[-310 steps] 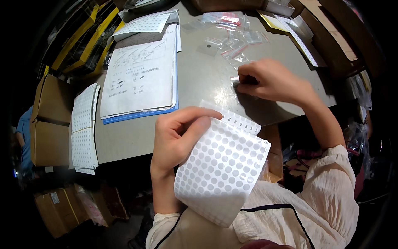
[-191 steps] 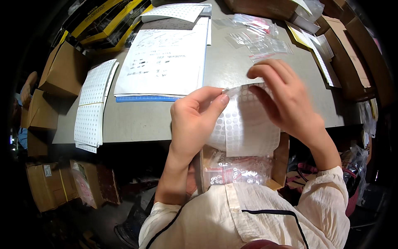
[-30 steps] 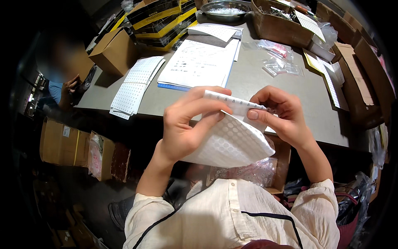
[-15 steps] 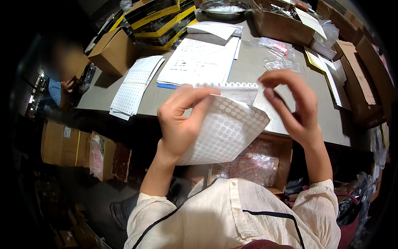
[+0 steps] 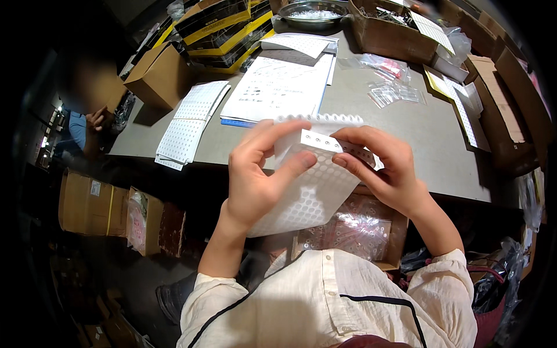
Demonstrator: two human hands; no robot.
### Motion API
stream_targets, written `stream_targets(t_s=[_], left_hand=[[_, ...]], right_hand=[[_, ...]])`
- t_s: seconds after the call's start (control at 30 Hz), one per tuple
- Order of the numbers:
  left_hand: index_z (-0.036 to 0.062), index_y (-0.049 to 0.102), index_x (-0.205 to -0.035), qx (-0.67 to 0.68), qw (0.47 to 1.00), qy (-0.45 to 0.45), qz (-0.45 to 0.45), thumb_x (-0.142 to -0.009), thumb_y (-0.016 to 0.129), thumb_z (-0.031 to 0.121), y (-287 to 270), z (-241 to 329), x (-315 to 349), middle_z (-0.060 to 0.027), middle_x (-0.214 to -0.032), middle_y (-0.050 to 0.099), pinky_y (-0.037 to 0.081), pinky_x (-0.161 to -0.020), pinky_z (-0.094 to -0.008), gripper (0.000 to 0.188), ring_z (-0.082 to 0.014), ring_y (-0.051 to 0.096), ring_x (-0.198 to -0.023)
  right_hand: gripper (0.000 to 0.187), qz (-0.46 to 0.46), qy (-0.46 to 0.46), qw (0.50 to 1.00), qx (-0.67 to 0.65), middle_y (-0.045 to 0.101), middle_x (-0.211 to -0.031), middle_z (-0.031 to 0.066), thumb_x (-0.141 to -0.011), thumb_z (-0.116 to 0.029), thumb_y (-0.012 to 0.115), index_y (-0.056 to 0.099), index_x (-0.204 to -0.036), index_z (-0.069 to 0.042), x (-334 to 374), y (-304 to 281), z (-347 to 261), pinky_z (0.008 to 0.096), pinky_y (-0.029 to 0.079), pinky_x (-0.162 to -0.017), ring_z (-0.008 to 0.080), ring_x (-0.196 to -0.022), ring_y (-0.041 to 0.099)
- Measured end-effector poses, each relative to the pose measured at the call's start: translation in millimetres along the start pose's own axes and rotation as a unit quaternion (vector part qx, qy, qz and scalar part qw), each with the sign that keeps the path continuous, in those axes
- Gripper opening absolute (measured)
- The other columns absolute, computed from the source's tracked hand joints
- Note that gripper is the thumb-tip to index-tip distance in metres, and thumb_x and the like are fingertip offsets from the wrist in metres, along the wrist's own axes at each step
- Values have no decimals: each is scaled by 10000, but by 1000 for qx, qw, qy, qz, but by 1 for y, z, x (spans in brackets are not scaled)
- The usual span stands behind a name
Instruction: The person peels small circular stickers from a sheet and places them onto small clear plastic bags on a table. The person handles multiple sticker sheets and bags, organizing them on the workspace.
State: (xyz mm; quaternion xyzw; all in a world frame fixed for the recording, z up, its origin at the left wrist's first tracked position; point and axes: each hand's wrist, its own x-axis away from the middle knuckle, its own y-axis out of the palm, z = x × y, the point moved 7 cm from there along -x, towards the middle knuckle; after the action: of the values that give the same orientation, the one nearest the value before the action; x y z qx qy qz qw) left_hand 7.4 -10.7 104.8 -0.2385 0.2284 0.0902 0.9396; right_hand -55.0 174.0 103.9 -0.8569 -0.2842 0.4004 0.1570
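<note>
In front of my chest is a white sheet of round stickers, its dotted face toward me. My left hand is closed on its upper left part, thumb in front and fingers behind. A narrow strip of printed stickers lies along the top of the sheet, bent toward me. My right hand pinches this strip at its right end between thumb and fingers. Behind it rises a scalloped white edge with round tabs. Whether the strip is joined to the sheet, I cannot tell.
On the grey table are a stack of sticker sheets, papers on a blue clipboard and small plastic bags. Cartons stand around. Below the table edge, an open box holds bagged parts. A person's hand shows far left.
My right hand has come left and down from beside the sheet onto its top edge. The printed strip now bends toward me there. My left hand keeps its hold.
</note>
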Motion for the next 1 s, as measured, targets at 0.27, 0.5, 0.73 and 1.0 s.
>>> stream_targets(t_s=[0.27,0.5,0.73,1.0], left_hand=[[-24,760,-1122,109,994,-25,-5,-887,747,8,17,-14,0,-25,-939,660,428,-686,-206,238,-68,555,-789],[-31,758,-1126,88,995,-40,-29,-902,717,-12,24,-15,-2,-54,-967,693,468,-721,-207,228,-87,604,-842],[-33,744,-1142,86,995,-15,-57,-894,697,-36,46,-12,-10,-132,-1067,743,535,-812,-263,252,-153,681,-921],[-40,728,-1199,120,983,-52,-133,-920,653,-53,66,-27,-21,-91,-1111,721,503,-830,-222,289,-107,639,-958]], right_hand=[[247,16,-29,999,13,721,-946,137,-904,-67,754,689,-1136,-9,6,12,5,314,575,-687,228,-771,710],[315,41,-67,993,88,679,-998,135,-823,21,739,682,-1130,-17,-4,-13,10,351,542,-699,280,-832,680],[271,11,-74,989,125,631,-973,129,-798,33,722,640,-1046,-37,-14,-13,11,397,524,-737,327,-870,633],[236,-47,-22,989,136,640,-967,116,-841,68,712,629,-1051,-3,-16,-23,32,366,548,-737,285,-854,667]])
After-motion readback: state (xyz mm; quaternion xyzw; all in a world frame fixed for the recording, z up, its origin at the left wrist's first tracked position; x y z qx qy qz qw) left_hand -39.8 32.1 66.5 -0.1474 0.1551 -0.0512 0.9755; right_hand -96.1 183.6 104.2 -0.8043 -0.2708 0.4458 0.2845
